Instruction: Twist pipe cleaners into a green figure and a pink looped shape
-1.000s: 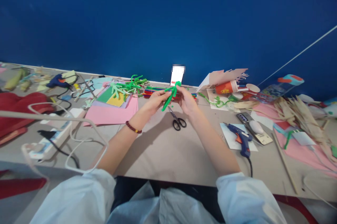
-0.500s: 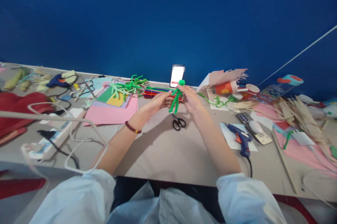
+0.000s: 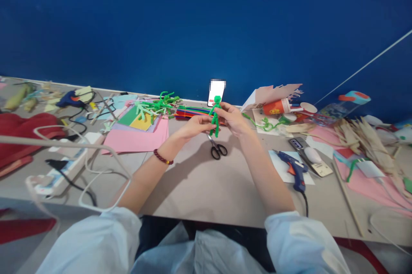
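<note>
A green pipe-cleaner figure [image 3: 216, 113], with a head, arms and two legs, is held upright over the table. My right hand [image 3: 234, 119] pinches it at the upper body from the right. From the left, my left hand [image 3: 198, 127] closes thumb and fingers on one of its legs. Black-handled scissors [image 3: 219, 151] lie on the table just below the figure, their blade tips partly hidden behind it. Beyond the hands a bundle of coloured pipe cleaners [image 3: 185, 113] lies flat, and a phone with a bright screen [image 3: 216, 89] leans on the wall.
To the left are pink paper sheets [image 3: 135, 140], green pipe-cleaner pieces [image 3: 162, 103] and a white power strip [image 3: 69, 167] with looping cables. A blue glue gun [image 3: 294, 169], a phone [image 3: 302, 149] and paper cups [image 3: 278, 106] stand or lie at right. Behind rises a blue wall [image 3: 193, 29].
The figure has turned upright with its front showing and shifted slightly left. My left hand has moved right and closed on its leg; my right hand still holds it.
</note>
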### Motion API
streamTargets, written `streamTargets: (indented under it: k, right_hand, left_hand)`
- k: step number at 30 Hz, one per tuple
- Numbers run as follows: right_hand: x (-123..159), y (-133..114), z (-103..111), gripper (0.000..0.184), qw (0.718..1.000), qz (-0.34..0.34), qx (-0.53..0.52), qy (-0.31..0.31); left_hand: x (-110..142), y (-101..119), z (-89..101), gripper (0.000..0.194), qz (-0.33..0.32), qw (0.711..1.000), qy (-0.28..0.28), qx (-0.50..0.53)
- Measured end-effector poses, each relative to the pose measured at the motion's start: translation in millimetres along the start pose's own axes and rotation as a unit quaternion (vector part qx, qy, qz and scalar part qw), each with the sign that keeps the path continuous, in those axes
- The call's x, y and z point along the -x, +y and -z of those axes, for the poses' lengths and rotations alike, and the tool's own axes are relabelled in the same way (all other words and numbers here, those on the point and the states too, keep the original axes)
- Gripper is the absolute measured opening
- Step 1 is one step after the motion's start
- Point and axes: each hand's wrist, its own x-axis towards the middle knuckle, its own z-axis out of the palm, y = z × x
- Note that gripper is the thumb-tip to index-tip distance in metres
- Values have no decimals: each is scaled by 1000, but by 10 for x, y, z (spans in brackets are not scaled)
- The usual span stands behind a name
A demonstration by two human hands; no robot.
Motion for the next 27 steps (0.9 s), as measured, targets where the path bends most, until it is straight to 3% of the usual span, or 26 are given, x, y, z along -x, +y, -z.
streamTargets:
  k: [3,8,15,23,27]
  right_hand:
    - [-39,18,48,43,1000,-14,-3,-26]
    - [-102,46,109,47,999,-5,-44,18]
    - [-29,0,125,39,998,-27,48,-37]
    - [-23,1,125,35,998,7,57,-16]
    - [-31,17,138,38,997,-7,66,-37]
  left_hand:
    - [0,6,13,30,2,1000,8,-3]
    - [17,45,14,26,-6,1000,15,-16]
    - [-20,-17,60,29,-2,999,21,-28]
    - [-47,-46,86,35,4,999,48,-26]
    - [-55,-49,73,33,-4,997,69,-26]
